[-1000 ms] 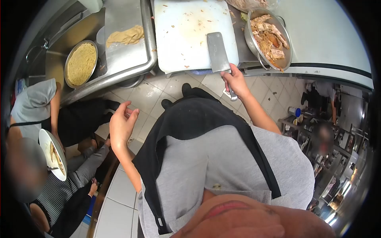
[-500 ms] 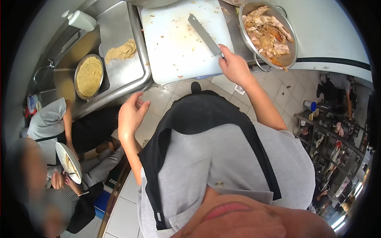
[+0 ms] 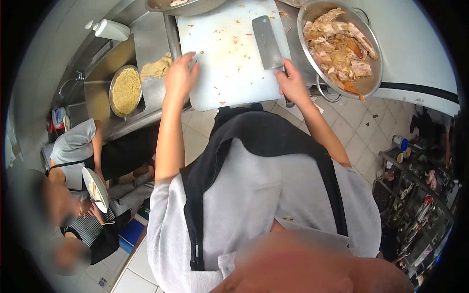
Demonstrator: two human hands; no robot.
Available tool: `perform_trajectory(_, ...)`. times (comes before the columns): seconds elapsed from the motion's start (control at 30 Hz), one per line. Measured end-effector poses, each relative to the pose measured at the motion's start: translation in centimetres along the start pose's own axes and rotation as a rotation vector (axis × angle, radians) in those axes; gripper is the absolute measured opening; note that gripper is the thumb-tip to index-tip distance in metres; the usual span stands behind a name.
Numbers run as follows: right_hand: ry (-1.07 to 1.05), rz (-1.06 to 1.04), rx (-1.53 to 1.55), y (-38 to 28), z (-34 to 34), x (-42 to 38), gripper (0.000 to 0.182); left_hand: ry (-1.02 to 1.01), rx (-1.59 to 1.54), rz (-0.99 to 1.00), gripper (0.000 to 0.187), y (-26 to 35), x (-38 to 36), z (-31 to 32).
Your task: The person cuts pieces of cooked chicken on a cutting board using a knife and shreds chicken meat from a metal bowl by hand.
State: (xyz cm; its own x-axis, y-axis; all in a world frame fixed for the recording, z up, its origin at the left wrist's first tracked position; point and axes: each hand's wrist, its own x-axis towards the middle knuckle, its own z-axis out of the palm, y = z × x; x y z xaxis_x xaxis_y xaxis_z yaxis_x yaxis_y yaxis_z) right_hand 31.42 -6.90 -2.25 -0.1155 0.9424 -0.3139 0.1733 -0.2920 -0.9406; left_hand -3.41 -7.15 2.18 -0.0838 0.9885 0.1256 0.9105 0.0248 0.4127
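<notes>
My right hand (image 3: 294, 84) grips the dark handle of a cleaver (image 3: 267, 43), whose broad blade lies over the right side of a white cutting board (image 3: 229, 73). Small brown scraps are scattered across the board. At the board's left edge is my left hand (image 3: 181, 75), fingers apart and holding nothing. Just beyond that hand, a lump of beige dough-like paste (image 3: 156, 67) rests on the steel surface. To the right of the cleaver stands a metal pot (image 3: 320, 72) filled with chopped cooked meat pieces (image 3: 342, 51).
A bowl of yellowish mash (image 3: 126, 92) sits in the steel sink (image 3: 95, 100), near a white pump bottle (image 3: 111, 30). Another metal bowl (image 3: 207, 7) is at the board's far edge. Two people are at lower left, with a white plate (image 3: 95, 190). A cluttered rack (image 3: 415, 180) stands right.
My left hand has moved forward to the board's left edge. The cleaver has turned from nearly edge-on to show its broad face. A bowl shows more at the top.
</notes>
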Motion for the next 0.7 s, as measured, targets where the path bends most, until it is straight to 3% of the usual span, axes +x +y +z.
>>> perform_trajectory(0.1,0.002,0.012,0.060,-0.4,0.0,0.4,0.051,-0.001,0.138,0.157,0.035,-1.0,3.3,2.2)
perform_trajectory(0.3,-0.055,0.071,0.106,0.2,-0.6,1.4,0.048,-0.041,0.142,0.150,0.015,-0.2,6.4,4.2)
perform_trajectory(0.4,-0.031,0.084,0.101,-0.3,-0.5,1.2,0.046,0.007,-0.175,0.200,0.010,2.2,7.6,5.1)
perform_trajectory(0.47,-0.037,0.072,0.097,-0.4,-0.5,1.2,0.053,0.044,-0.182,0.300,0.011,4.2,8.1,6.4)
perform_trajectory(0.5,-0.046,0.061,0.095,-0.5,-0.5,1.3,0.060,0.004,-0.114,0.327,0.012,4.8,8.3,7.3)
perform_trajectory(0.6,-0.074,0.027,0.103,0.5,-0.6,2.0,0.050,-0.082,0.047,0.352,0.011,5.3,8.7,10.4)
perform_trajectory(0.7,-0.064,0.045,0.066,0.8,-0.6,2.4,0.043,0.020,0.143,0.383,0.014,5.5,8.8,11.0)
